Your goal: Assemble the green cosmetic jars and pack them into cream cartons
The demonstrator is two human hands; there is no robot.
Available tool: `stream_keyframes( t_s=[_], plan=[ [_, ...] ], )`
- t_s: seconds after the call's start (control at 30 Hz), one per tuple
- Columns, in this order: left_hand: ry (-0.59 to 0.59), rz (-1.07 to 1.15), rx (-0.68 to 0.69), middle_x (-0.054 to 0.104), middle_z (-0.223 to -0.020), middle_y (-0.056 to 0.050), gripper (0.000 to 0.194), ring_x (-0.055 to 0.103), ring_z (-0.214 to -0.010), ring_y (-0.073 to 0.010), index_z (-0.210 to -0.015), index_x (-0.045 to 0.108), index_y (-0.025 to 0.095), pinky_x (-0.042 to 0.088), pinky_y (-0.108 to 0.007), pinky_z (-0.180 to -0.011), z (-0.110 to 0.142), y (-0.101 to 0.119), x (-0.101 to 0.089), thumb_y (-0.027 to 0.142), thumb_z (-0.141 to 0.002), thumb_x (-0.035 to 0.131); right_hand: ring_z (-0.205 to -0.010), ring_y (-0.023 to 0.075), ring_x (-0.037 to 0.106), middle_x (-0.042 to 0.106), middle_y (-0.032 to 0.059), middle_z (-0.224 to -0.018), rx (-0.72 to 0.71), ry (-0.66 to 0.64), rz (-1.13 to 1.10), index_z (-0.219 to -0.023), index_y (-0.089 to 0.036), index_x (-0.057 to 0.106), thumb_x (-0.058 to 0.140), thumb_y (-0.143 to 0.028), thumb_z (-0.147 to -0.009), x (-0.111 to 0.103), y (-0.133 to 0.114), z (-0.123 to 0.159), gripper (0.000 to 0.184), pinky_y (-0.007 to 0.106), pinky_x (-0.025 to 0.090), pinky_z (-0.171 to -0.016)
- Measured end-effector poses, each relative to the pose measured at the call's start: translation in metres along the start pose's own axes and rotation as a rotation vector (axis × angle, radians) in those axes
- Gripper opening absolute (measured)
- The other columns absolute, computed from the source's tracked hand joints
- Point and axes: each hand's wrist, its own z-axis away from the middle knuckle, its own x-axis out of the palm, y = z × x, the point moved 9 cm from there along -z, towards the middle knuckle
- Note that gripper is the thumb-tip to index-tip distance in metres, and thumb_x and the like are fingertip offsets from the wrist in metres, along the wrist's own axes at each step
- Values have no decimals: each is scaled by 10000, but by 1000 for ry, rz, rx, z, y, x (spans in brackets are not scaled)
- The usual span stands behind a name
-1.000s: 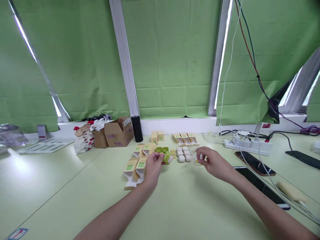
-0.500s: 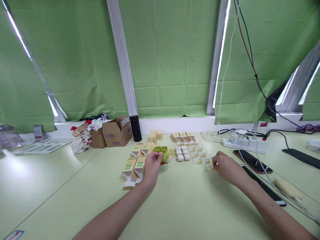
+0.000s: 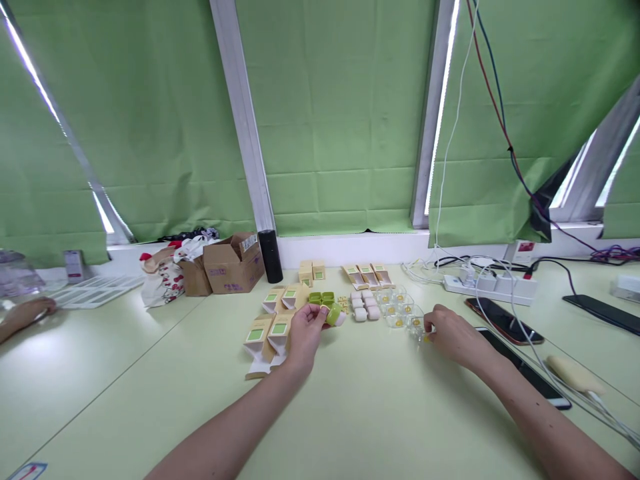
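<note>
My left hand (image 3: 304, 337) is closed around a small green case with a white part (image 3: 334, 315), held just above the table. My right hand (image 3: 450, 337) rests on the table to the right, fingers pinched on a small clear piece with a yellow dot (image 3: 424, 335). Between the hands lie small white blocks (image 3: 365, 308) and several clear pieces with yellow centres (image 3: 397, 308). Two green cases (image 3: 321, 298) sit behind my left hand. Tan cartons with green labels (image 3: 273, 327) lie left of it.
Brown cardboard boxes (image 3: 233, 267), a patterned bag (image 3: 163, 280) and a black cylinder (image 3: 271, 256) stand at the back left. A power strip with cables (image 3: 490, 285) and phones (image 3: 505, 321) lie on the right. Another person's hand (image 3: 25, 313) shows at the far left.
My right hand moved from the clear pieces rightward and down to the table, then held there. Another person's hand came into view at the far left. My left hand kept still.
</note>
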Motion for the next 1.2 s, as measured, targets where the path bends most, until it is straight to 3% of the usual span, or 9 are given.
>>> stream_keyframes(
  t_s=[0.27, 0.37, 0.5, 0.67, 0.87, 1.03, 1.2],
  plan=[
    [-13, 6, -6, 713, -744, -35, 553, 686, -762, -192, -746, 659, 160, 601, -306, -699, 1, 1, 2, 586, -541, 946, -876, 211, 670, 624, 89, -1073, 1, -1, 31, -1071, -174, 678, 616, -82, -851, -5, -3, 5, 246, 283, 323, -658],
    [-17, 7, -11, 713, -753, -33, 517, 687, -767, -187, -749, 665, 158, 606, -307, -713, 2, 2, 3, 554, -572, 945, -880, 247, 691, 635, 92, -1144, 39, 31, 106, -1140, -215, 659, 639, -155, -869, -19, -5, 13, 278, 293, 279, -596],
    [-41, 49, -53, 723, -795, -52, 427, 698, -775, -192, -763, 678, 152, 621, -328, -726, 6, -1, 4, 484, -650, 921, -847, 229, 695, 670, 73, -1132, -5, 208, 66, -1096, -253, 650, 630, -212, -909, -49, -31, 24, 193, 291, 265, -576],
    [-101, 199, -223, 757, -803, -99, 221, 708, -682, -183, -752, 655, 150, 620, -331, -685, 10, -14, 13, 285, -738, 830, -859, 197, 690, 689, 46, -1166, -282, 304, -113, -1135, -276, 620, 587, -161, -940, -59, -101, 31, 229, 278, 369, -621],
    [-137, 230, -257, 736, -707, -89, 128, 692, -601, -180, -725, 649, 146, 596, -313, -622, 12, -13, 20, 214, -706, 755, -1058, 243, 678, 641, 108, -1324, -610, 415, -233, -1308, -259, 571, 517, -74, -926, -47, -165, 26, 428, 293, 493, -664],
    [-174, 235, -270, 713, -662, -70, 123, 675, -560, -174, -725, 662, 140, 572, -300, -589, 14, -12, 23, 212, -663, 739, -1115, 251, 675, 582, 119, -1432, -701, 468, -414, -1403, -289, 529, 501, -65, -923, -32, -178, 20, 530, 353, 591, -752],
    [-221, 221, -286, 703, -643, -56, 126, 676, -548, -184, -716, 631, 160, 572, -316, -592, 16, -17, 27, 209, -667, 736, -1243, 270, 649, 605, 97, -1448, -755, 468, -545, -1344, -311, 605, 483, -102, -968, -24, -177, 21, 448, 441, 603, -942]
  ],
)
